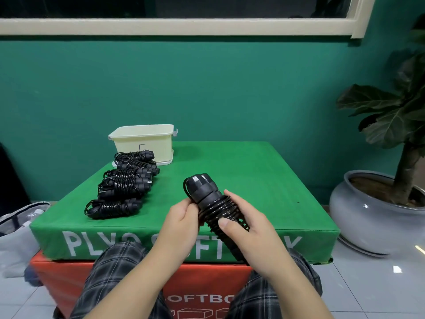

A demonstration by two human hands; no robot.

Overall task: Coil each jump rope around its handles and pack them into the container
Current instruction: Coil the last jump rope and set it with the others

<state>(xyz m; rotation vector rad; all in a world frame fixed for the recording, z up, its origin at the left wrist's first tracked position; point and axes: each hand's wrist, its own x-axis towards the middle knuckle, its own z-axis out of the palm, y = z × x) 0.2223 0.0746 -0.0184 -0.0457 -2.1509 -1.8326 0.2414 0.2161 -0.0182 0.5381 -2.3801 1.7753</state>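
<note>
Head view: you grip a nearly coiled jump rope in both hands, left hand and right hand; coiled bundles left of centre await the container.

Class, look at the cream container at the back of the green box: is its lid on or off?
On. The container shows a flat cream lid covering its top, with a side clip at the right; no opening is visible.

A potted plant (grey pot) stands right of the green box.

Green padded box, cream container, coiled jump ropes
</note>
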